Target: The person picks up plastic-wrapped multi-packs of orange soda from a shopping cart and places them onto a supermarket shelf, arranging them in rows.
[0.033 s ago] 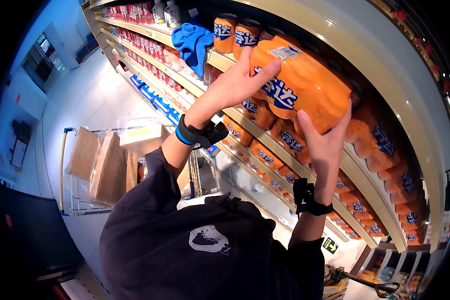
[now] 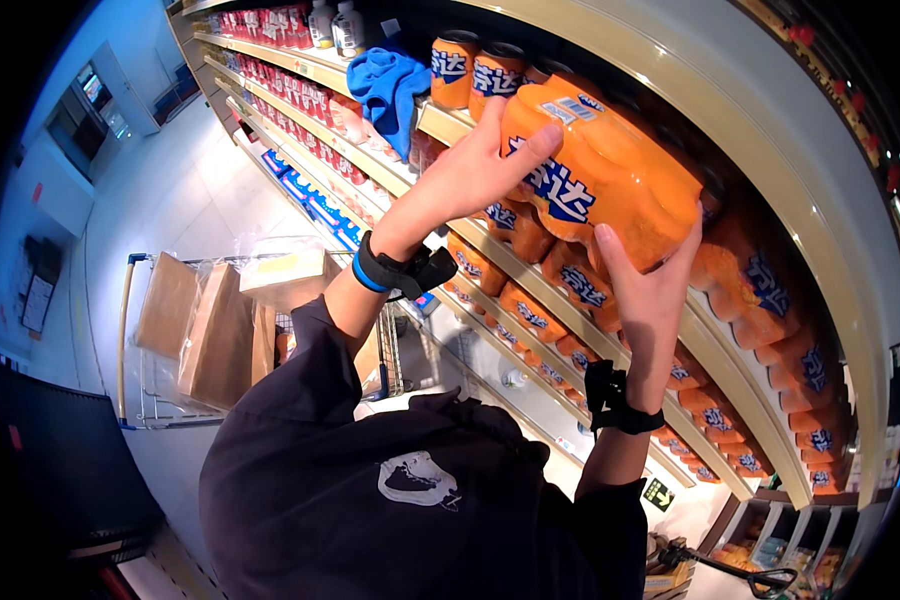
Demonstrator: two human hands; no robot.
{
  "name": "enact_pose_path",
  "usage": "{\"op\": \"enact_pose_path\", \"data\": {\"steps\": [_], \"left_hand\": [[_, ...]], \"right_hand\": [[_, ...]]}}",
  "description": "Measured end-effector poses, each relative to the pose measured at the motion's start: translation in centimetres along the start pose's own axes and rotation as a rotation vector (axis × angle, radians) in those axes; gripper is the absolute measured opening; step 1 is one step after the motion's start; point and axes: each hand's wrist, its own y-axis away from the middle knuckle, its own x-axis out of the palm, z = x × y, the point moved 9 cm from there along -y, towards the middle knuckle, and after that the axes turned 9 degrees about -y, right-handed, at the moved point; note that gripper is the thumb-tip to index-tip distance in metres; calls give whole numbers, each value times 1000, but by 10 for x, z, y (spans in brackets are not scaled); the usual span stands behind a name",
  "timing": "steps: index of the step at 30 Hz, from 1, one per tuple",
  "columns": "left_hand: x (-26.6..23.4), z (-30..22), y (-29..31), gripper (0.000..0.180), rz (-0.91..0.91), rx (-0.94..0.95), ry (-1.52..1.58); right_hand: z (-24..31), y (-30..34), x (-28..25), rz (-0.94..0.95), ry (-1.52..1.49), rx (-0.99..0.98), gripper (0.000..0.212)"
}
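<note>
An orange shrink-wrapped multipack of soda cans (image 2: pixel 630 165) is gripped between my two hands at the upper shelf. My left hand (image 2: pixel 505 155) closes on its left end, thumb lying across the wrap. My right hand (image 2: pixel 655 265) holds the lower right end, with its thumb on the front and its fingers partly hidden behind. Just left of the pack, loose orange cans (image 2: pixel 453 68) stand upright on the same shelf. Beside them a blue cloth (image 2: pixel 385 90) hangs over the shelf edge.
Lower shelves hold more orange can packs (image 2: pixel 580 285), and others line the shelf (image 2: pixel 760 285) to the right. Red packaged goods (image 2: pixel 280 85) fill shelves farther left. A wire cart (image 2: pixel 130 340) with cardboard boxes (image 2: pixel 215 335) stands to my left on the tiled floor.
</note>
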Motion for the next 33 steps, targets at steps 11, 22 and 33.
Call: {"op": "enact_pose_path", "data": {"steps": [11,22,33], "left_hand": [[-68,9,34,53,-196,41,45],[-126,43,1,61,-359,-61,-37],[-126,60,-35,67,-386,-7,-164]], "right_hand": [[-3,-1,64,59,-27,-35,102],[-5,-46,117,85,239,-83,117],[-4,-66,103,-11,538,-100,100]]}}
